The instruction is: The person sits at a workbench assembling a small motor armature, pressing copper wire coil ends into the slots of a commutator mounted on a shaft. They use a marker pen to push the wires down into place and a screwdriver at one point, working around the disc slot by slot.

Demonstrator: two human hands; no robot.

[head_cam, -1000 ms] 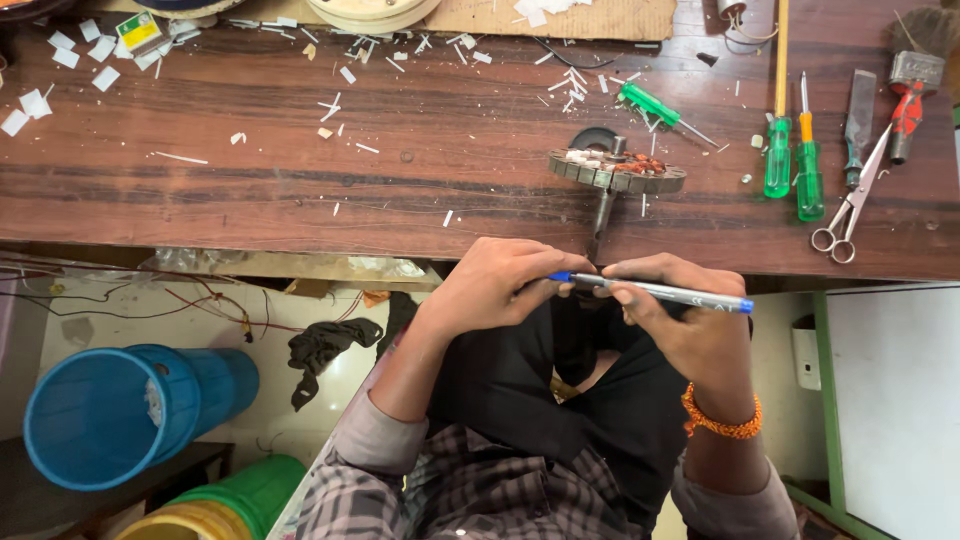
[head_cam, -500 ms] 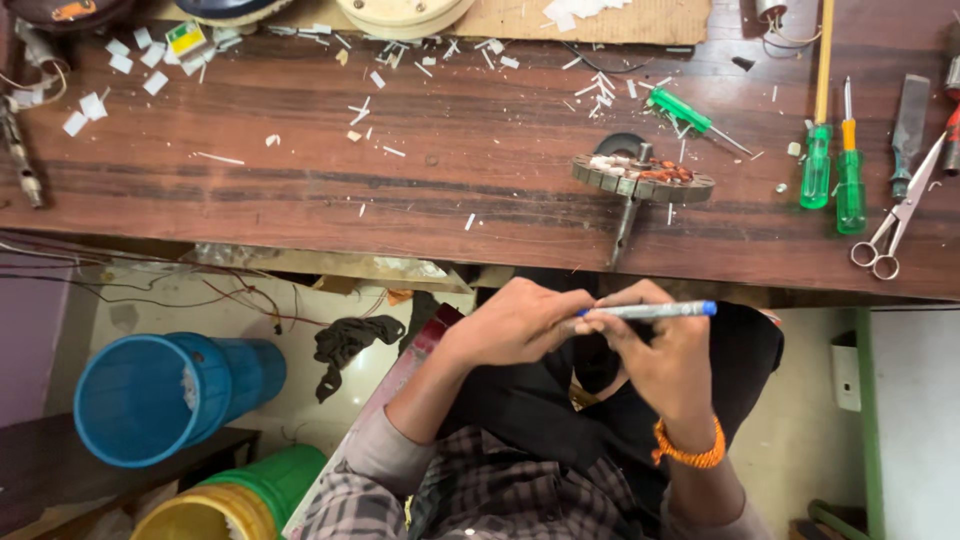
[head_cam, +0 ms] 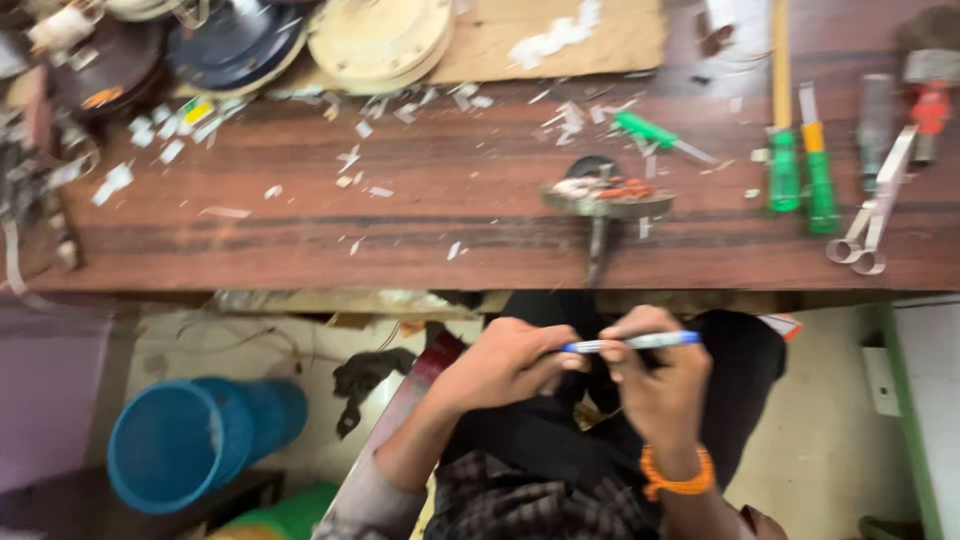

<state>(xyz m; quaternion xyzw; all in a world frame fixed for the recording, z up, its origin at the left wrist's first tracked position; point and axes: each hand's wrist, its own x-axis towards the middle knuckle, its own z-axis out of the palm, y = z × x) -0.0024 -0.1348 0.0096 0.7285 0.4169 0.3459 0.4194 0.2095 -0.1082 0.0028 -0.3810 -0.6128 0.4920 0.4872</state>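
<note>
My left hand and my right hand are together over my lap, below the edge of a wooden workbench. Both grip a slim pen-like marker with a white body and blue ends, held level between them. An orange band circles my right wrist. On the bench just above my hands stands a round metal part with copper windings on a stem. The picture is blurred.
Green-handled screwdrivers, scissors and other tools lie at the bench's right. Round discs and paper scraps sit at the back left. A blue bucket stands on the floor at the left.
The view has swung right and tilted, so the bench fills more of the frame. My hands stay on the marker, now lower and nearer the centre.
</note>
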